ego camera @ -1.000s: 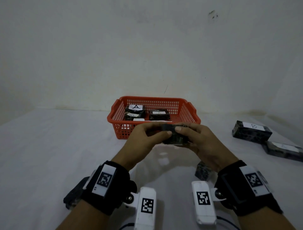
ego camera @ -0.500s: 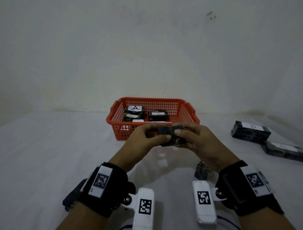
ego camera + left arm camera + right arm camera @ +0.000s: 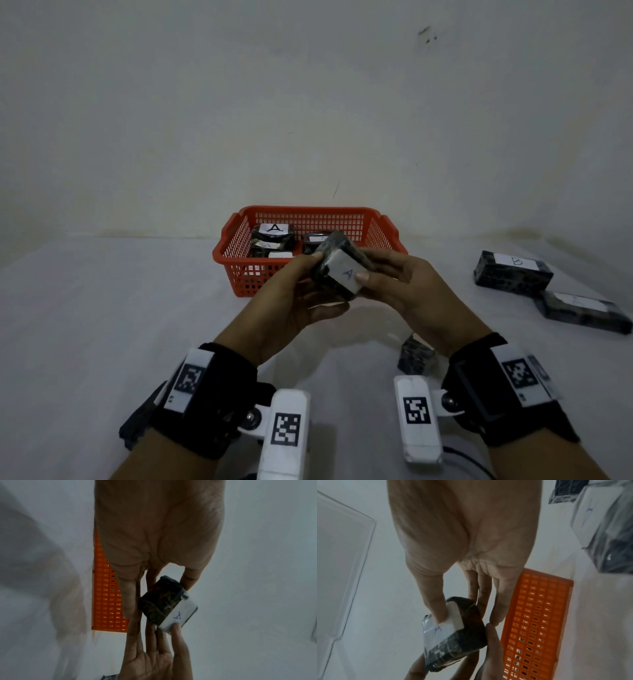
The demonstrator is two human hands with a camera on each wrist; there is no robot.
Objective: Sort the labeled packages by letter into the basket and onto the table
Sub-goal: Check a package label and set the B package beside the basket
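Note:
Both hands hold one small dark package (image 3: 339, 269) in the air just in front of the orange basket (image 3: 239, 274). Its white label, marked A, is tilted toward me. My left hand (image 3: 301, 291) grips its left side, thumb on the top corner. My right hand (image 3: 387, 281) pinches the right side, thumb on the label. The left wrist view shows the package (image 3: 163, 603) between both hands; the right wrist view shows the package (image 3: 453, 632) beside the basket wall (image 3: 537, 622). Inside the basket lie several dark packages (image 3: 272, 236), the top one marked A.
Two long dark packages lie on the white table at the right, one (image 3: 512, 272) labeled B and another (image 3: 582, 311) nearer. A small dark package (image 3: 414, 356) sits by my right wrist. A dark object (image 3: 137, 428) lies under my left forearm. A wall rises behind the basket.
The package has been turned in my hands, so its white label with the A now faces up toward me. Both hands stay at the same spot before the basket.

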